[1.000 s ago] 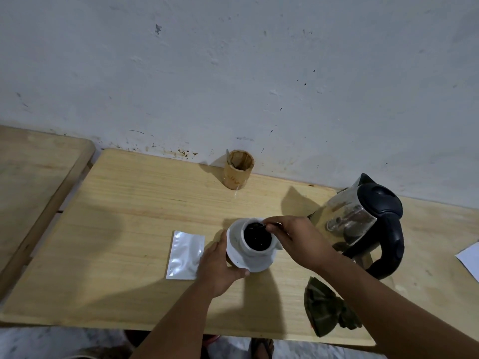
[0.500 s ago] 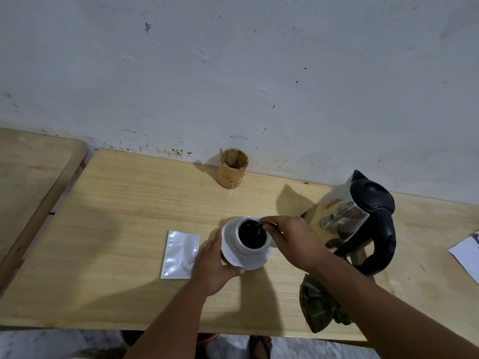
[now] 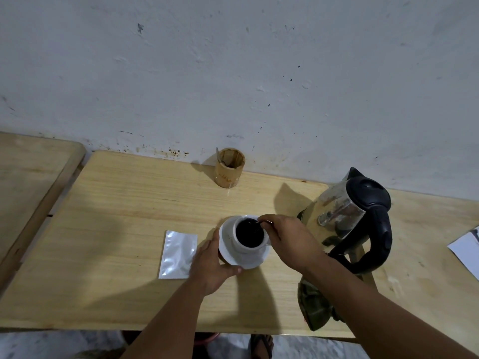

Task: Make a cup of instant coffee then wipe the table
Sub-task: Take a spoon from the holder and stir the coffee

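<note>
A white cup [image 3: 245, 248] full of dark coffee stands on a white saucer [image 3: 228, 251] in the middle of the wooden table [image 3: 116, 203]. My right hand [image 3: 290, 239] pinches a small spoon [image 3: 260, 223] whose tip dips into the coffee. My left hand [image 3: 211, 263] grips the saucer's near-left rim. A silver sachet [image 3: 178, 251] lies flat just left of my left hand. A dark green cloth [image 3: 315, 304] lies crumpled near the front edge, partly under my right forearm.
A steel kettle [image 3: 355, 216] with a black lid and handle stands right of the cup. A bamboo holder [image 3: 229, 167] sits by the wall. A white paper [image 3: 466, 248] lies at the far right. A second wooden table [image 3: 28, 182] adjoins on the left.
My right hand has shifted the spoon a little around the cup's rim. The left hand stays on the saucer. The camera has drifted slightly.
</note>
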